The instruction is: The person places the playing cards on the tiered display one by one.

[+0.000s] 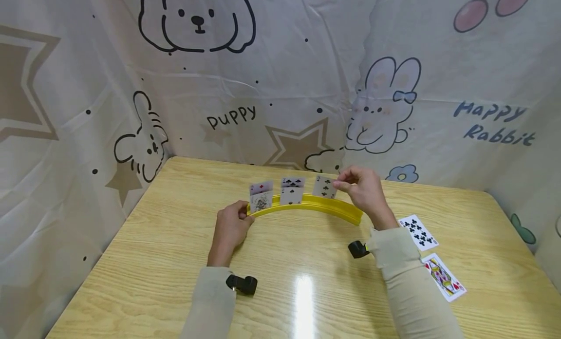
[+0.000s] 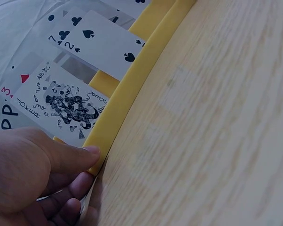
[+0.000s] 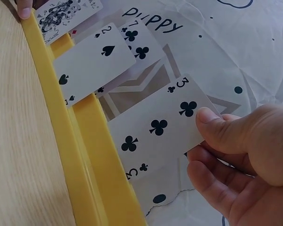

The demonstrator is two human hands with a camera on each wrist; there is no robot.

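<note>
A curved yellow card holder (image 1: pixel 302 202) stands on the wooden table. At its left end my left hand (image 1: pixel 231 226) pinches the rim, thumb in front in the left wrist view. My right hand (image 1: pixel 364 190) holds the three of clubs (image 3: pixel 158 127) by its upper right edge, thumb on the face. The card's lower edge is right at the holder's back ridge. Standing in the holder are a joker (image 2: pixel 61 103) before a red three of diamonds (image 2: pixel 23 77), and a two of spades (image 2: pixel 101 44) before a seven of clubs (image 3: pixel 144 49).
To the right of the holder, a clubs card with several pips (image 1: pixel 418 233) and a queen of hearts (image 1: pixel 444 278) lie face up on the table (image 1: pixel 153 280), partly beside the right sleeve. A printed cloth (image 1: pixel 263 85) hangs behind the table's back edge.
</note>
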